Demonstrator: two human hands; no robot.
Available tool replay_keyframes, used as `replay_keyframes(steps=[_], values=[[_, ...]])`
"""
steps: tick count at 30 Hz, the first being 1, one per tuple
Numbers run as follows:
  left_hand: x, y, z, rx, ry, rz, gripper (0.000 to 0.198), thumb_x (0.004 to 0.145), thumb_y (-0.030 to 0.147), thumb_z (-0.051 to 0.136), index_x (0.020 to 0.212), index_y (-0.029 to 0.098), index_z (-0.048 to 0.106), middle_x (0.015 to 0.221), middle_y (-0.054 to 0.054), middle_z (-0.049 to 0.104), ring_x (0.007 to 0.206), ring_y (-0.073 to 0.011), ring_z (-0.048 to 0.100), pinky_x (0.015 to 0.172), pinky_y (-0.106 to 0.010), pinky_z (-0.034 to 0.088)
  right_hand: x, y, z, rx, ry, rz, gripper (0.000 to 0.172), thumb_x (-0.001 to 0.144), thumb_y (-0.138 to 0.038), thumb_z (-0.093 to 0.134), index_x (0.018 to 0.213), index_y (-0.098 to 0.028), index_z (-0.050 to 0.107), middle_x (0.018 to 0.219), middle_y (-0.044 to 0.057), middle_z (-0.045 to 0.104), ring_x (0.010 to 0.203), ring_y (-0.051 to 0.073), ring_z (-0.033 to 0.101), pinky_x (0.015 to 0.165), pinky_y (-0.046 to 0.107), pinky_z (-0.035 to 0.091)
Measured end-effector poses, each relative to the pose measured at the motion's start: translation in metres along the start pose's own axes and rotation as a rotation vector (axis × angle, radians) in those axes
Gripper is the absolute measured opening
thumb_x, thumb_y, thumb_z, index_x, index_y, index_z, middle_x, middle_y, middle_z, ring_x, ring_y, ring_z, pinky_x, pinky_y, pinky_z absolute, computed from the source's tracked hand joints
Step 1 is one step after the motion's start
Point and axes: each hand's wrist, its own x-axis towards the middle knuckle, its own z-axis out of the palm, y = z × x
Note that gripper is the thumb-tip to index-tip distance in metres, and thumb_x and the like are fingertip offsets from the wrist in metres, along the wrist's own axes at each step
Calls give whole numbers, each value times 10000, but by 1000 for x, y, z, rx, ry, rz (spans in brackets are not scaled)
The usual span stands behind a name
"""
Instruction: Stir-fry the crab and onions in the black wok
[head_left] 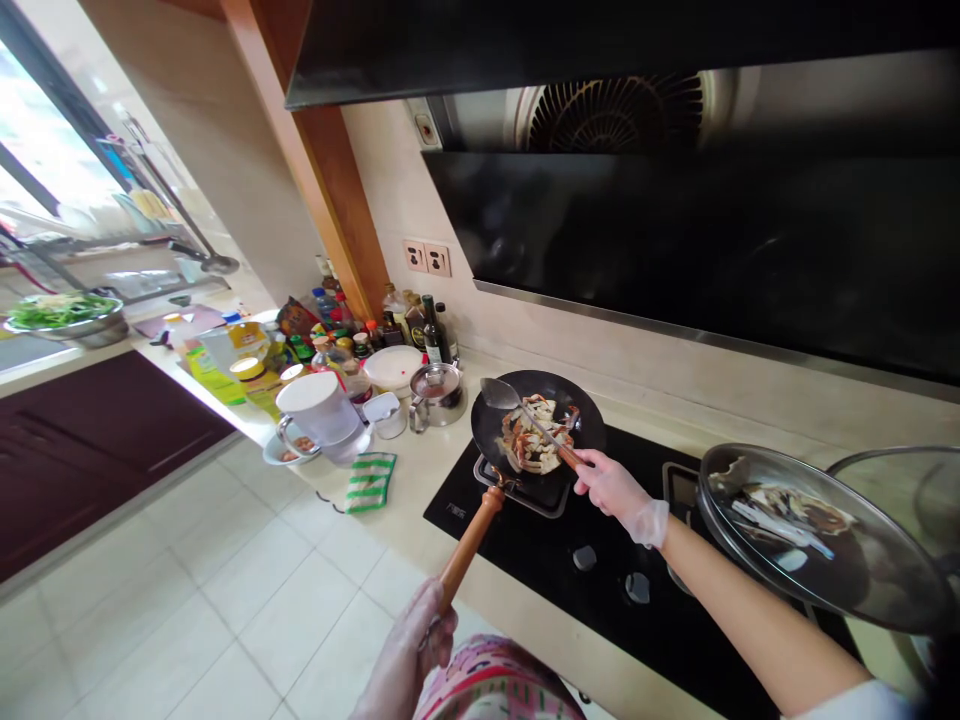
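Right hand (619,495) with spatula (499,393) in wok (487,425), glass lid (795,540) beside, bottles (433,330) behind

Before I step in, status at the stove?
Left grip on long wooden handle of black round wok. Right grip on steel spatula in crab pieces. Round glass lid tilted at right.

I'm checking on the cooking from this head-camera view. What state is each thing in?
Left hand: gloved, gripping the wok handle
Right hand: gloved, gripping the spatula
Wok: on the hob's grate
Crab pieces: cut up, in the wok
Glass lid: off the wok, tilted
Water jug: lidded, on the counter
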Motion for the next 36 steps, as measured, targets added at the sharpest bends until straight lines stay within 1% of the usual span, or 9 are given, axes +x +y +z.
replay_keyframes(steps=[3,7,9,16,21,25,29,34,36], values=[[2,1,2,46,41,10,801,657,711,694,1228,192,477,557,74,551,369,-76,412,429,-211,269,-14,1,-14,-38,-48,44,448,838,-344,566,1237,-141,573,557,-38,553,371,58,303,373,204,156],[2,1,5,60,53,-2,811,652,700,698,1229,185,451,527,74,552,353,-76,406,413,-197,254,-52,11,-65,-147,-142,80,465,793,-372,635,1218,-182,628,549,-35,564,378,47,298,388,202,142],[2,1,7,67,50,-12,814,645,698,702,1220,186,438,512,79,547,337,-72,389,402,-192,245,-60,11,-79,-203,-169,98,509,786,-377,640,1260,-193,609,559,-33,578,380,47,296,392,204,140],[-6,9,7,167,-3,-49,750,663,727,670,1150,197,461,503,84,541,342,-64,363,408,-192,197,-41,1,-29,-137,-89,51,445,817,-345,573,1212,-147,622,559,-40,544,391,54,288,396,213,178],[-16,25,16,174,-163,-54,472,768,606,666,931,171,583,728,4,636,493,-56,484,496,-189,347,-79,27,-48,10,30,18,606,767,-542,622,1259,-192,562,655,-33,554,452,66,310,426,220,168],[-10,22,32,279,-220,-103,507,699,637,690,876,180,556,594,48,566,358,-31,380,375,-189,173,-114,54,-62,104,186,16,671,763,-634,621,1276,-211,529,675,-36,542,465,58,296,458,225,167],[3,13,48,352,-272,-169,475,706,639,646,862,218,492,518,83,519,266,-43,323,316,-200,115,-129,70,-47,235,258,38,702,738,-667,647,1273,-225,538,680,-29,552,451,49,271,455,227,150],[14,10,57,434,-259,11,377,730,539,641,759,219,443,545,95,485,317,-17,305,328,-175,202,-136,73,-27,322,301,-12,694,684,-642,713,1224,-223,594,654,-26,557,450,54,293,443,224,190],[13,7,57,486,-255,-27,348,753,534,607,769,227,443,512,96,478,291,-32,303,314,-187,178,-138,76,-24,340,310,20,692,660,-643,727,1202,-226,620,634,-25,553,428,52,284,430,225,179]])
